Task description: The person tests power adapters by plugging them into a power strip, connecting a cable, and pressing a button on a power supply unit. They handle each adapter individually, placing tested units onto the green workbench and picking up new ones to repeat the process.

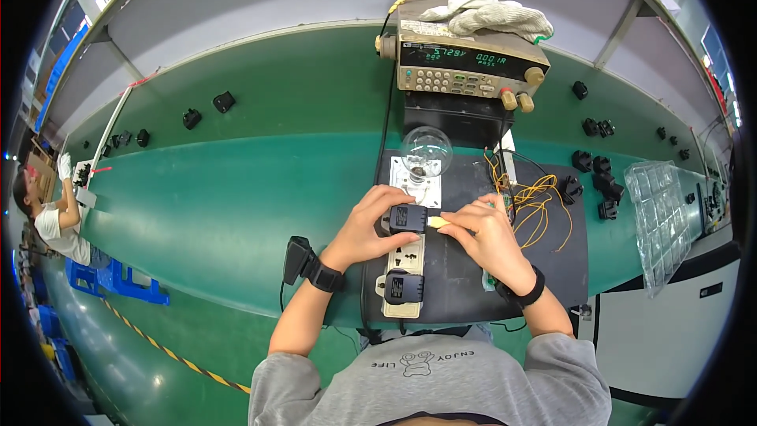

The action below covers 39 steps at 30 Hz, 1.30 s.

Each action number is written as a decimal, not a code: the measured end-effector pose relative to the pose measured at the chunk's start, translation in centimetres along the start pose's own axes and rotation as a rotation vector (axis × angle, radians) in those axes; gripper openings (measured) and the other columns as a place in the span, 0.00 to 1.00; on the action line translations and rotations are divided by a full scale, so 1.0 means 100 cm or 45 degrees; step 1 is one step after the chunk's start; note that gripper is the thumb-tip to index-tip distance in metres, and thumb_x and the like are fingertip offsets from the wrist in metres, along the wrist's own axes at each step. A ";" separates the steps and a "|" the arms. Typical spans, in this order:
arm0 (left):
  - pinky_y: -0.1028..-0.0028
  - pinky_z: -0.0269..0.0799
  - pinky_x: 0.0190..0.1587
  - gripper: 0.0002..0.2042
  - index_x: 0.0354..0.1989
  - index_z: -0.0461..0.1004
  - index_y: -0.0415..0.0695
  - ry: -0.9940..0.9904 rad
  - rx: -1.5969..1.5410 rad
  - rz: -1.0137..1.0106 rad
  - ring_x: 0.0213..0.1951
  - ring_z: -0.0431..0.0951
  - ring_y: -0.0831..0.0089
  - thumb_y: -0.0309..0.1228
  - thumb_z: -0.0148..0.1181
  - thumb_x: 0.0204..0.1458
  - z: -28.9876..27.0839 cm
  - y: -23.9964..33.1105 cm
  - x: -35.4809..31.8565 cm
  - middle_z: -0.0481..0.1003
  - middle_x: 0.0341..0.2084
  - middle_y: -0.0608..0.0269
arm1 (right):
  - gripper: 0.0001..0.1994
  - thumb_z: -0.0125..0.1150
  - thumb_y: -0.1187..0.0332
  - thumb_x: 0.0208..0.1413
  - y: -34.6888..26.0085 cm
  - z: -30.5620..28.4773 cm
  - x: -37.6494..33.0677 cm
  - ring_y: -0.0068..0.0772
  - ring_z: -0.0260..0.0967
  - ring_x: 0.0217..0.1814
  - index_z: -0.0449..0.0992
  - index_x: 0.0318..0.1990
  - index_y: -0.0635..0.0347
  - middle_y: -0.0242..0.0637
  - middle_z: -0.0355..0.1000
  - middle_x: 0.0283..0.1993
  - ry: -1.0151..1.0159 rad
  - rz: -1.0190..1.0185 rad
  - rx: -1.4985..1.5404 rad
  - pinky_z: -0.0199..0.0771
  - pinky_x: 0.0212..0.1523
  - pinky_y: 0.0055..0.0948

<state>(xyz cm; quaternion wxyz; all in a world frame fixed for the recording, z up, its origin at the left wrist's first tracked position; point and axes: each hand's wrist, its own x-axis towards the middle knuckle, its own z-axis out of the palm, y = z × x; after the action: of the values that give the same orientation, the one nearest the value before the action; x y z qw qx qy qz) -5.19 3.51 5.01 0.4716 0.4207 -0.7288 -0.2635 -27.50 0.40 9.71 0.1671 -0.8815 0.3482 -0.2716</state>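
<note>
My left hand [364, 229] grips a black power adapter [408, 218] at the far end of a white power strip [407, 255], thumb on the near side. From the right, my right hand [490, 241] pinches a small pale-yellow cable connector [437, 222] against the adapter's right side. Whether it is fully inserted cannot be made out. A second black adapter [404, 288] sits on the strip's near end. Just beyond my left hand, a clear glass bulb [426, 151] stands on a white square base [433, 193]. Yellow wires [540, 205] lie tangled beside my right hand.
An electronic test instrument [469, 63] with a lit display stands at the back, white gloves [489, 14] on top. Several black adapters [603, 181] lie to the right, near a clear plastic blister tray [662, 217]. A dark mat [465, 288] lies underneath. Another person [63, 217] sits far left.
</note>
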 end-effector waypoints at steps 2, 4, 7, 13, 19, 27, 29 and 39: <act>0.70 0.67 0.48 0.24 0.43 0.72 0.42 -0.004 -0.007 0.000 0.45 0.71 0.64 0.32 0.71 0.35 0.000 -0.001 0.002 0.71 0.39 0.59 | 0.07 0.64 0.67 0.46 0.002 0.000 0.000 0.31 0.69 0.32 0.80 0.32 0.59 0.34 0.73 0.25 -0.022 -0.004 -0.013 0.57 0.49 0.34; 0.70 0.67 0.48 0.22 0.41 0.72 0.41 -0.019 -0.032 -0.023 0.44 0.71 0.64 0.32 0.71 0.35 -0.001 0.000 0.001 0.72 0.38 0.59 | 0.07 0.64 0.67 0.46 0.001 -0.001 -0.002 0.31 0.68 0.31 0.80 0.32 0.59 0.33 0.73 0.25 0.000 -0.009 -0.019 0.57 0.48 0.34; 0.70 0.67 0.48 0.22 0.41 0.73 0.40 0.003 -0.109 -0.072 0.44 0.72 0.65 0.32 0.72 0.35 0.001 0.003 -0.001 0.72 0.40 0.58 | 0.07 0.65 0.67 0.44 0.003 -0.005 -0.008 0.30 0.68 0.30 0.80 0.31 0.60 0.33 0.72 0.23 0.045 -0.021 -0.042 0.56 0.47 0.32; 0.71 0.67 0.48 0.23 0.41 0.73 0.39 0.037 -0.040 0.026 0.44 0.72 0.65 0.33 0.72 0.34 -0.001 0.009 -0.007 0.72 0.40 0.57 | 0.08 0.66 0.67 0.43 0.003 -0.027 -0.041 0.28 0.65 0.27 0.80 0.32 0.59 0.31 0.71 0.21 -0.044 0.034 -0.027 0.55 0.48 0.30; 0.74 0.63 0.50 0.18 0.43 0.69 0.35 0.787 -0.462 -0.054 0.44 0.69 0.72 0.29 0.65 0.45 -0.028 -0.004 -0.008 0.69 0.41 0.61 | 0.08 0.67 0.70 0.42 -0.021 -0.009 -0.074 0.27 0.65 0.27 0.80 0.32 0.58 0.30 0.70 0.21 -0.122 0.081 0.083 0.53 0.51 0.32; 0.76 0.68 0.42 0.19 0.44 0.71 0.38 0.898 0.430 -0.580 0.38 0.72 0.75 0.38 0.62 0.49 -0.043 -0.078 -0.010 0.72 0.38 0.61 | 0.08 0.65 0.75 0.41 -0.040 0.008 -0.069 0.29 0.65 0.27 0.78 0.32 0.62 0.32 0.71 0.23 0.014 0.087 0.056 0.53 0.49 0.33; 0.74 0.68 0.42 0.21 0.44 0.72 0.41 0.900 0.537 -0.513 0.39 0.72 0.71 0.42 0.64 0.47 -0.039 -0.077 -0.011 0.69 0.41 0.60 | 0.08 0.65 0.75 0.41 -0.040 0.010 -0.070 0.28 0.65 0.27 0.78 0.32 0.62 0.32 0.71 0.23 0.023 0.092 0.028 0.53 0.49 0.33; 0.68 0.63 0.49 0.22 0.45 0.71 0.42 0.854 0.392 -0.617 0.47 0.65 0.64 0.42 0.66 0.44 -0.032 -0.068 -0.013 0.67 0.43 0.58 | 0.08 0.66 0.75 0.40 -0.042 0.003 -0.078 0.26 0.66 0.26 0.79 0.32 0.61 0.30 0.72 0.23 -0.038 0.097 0.065 0.54 0.50 0.33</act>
<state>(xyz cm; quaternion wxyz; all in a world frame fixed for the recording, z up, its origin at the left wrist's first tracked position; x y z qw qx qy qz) 0.50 1.24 0.44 0.5385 0.7070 -0.4464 -0.1037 -29.90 8.88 8.62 0.2050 -0.8671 0.3717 -0.2606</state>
